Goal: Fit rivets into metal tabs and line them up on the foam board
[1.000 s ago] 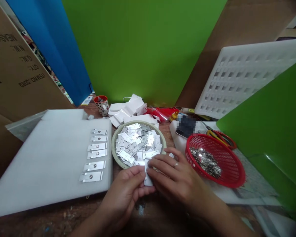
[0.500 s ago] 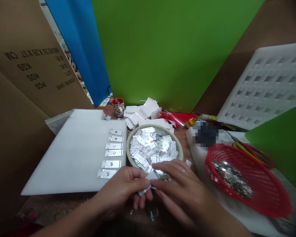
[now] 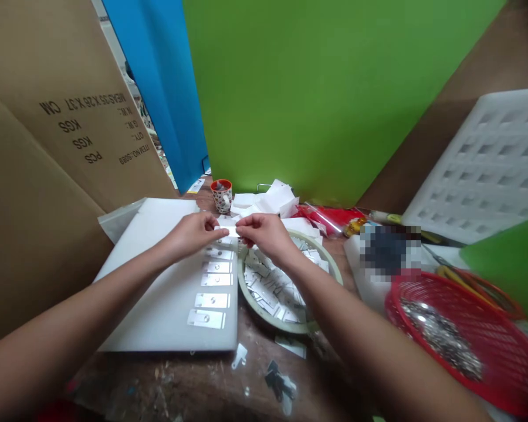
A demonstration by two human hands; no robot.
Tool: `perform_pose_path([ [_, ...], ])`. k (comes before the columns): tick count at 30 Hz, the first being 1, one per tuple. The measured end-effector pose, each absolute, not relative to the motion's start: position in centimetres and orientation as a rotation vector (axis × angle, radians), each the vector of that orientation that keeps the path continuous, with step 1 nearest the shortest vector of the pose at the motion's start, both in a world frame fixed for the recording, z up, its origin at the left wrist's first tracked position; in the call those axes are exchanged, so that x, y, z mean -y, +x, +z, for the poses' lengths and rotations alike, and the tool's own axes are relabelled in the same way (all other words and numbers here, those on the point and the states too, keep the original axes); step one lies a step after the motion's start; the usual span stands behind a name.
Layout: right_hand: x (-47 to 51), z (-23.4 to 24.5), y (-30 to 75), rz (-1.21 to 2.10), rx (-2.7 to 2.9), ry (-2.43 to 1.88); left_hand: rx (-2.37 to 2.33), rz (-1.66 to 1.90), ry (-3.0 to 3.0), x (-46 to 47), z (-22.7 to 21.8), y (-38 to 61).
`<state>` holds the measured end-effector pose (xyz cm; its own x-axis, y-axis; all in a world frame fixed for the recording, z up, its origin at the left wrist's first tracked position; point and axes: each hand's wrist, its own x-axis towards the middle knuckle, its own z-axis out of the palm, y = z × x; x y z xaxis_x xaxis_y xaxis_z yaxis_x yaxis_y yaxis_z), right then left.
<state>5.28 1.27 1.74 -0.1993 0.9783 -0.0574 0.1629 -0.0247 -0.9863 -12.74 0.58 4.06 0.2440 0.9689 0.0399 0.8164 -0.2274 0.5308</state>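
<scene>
My left hand (image 3: 196, 234) and my right hand (image 3: 266, 237) pinch opposite ends of a small silvery plate (image 3: 231, 231), holding it level near the far right corner of a white foam board (image 3: 145, 293). On the board's right side lies a column of several similar plates (image 3: 206, 318), each with a round detail in its middle. Below my right forearm, a round pale-green basin (image 3: 253, 308) holds a heap of loose plates (image 3: 264, 287). Fingers partly cover the held plate, so its details cannot be made out.
A red basket (image 3: 501, 351) of small shiny metal parts (image 3: 444, 337) stands at the right. A patterned cup (image 3: 222, 198) and white paper scraps (image 3: 268, 199) sit at the back. A cardboard box (image 3: 70, 117) and green panel (image 3: 325, 99) wall the space.
Both hands have moved forward and up from in front of the basin to the far end of the foam board, carrying a plate. The view has shifted slightly.
</scene>
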Motion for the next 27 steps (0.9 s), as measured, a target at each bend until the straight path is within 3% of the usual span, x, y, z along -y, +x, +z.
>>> perform_pose_path([
  [8,-5.8,-1.8,2.8,1.156,1.526,-1.378,-1.486,0.386,2.577,-2.3,2.1,-15.6],
  [19,-5.2,-1.8,3.0,0.856,1.751,-1.560,-1.450,0.238,2.677,-2.0,0.9,-15.5],
  [27,-0.7,0.1,14.8,0.618,1.860,-1.706,-1.403,0.411,2.706,-0.7,2.3,-15.7],
])
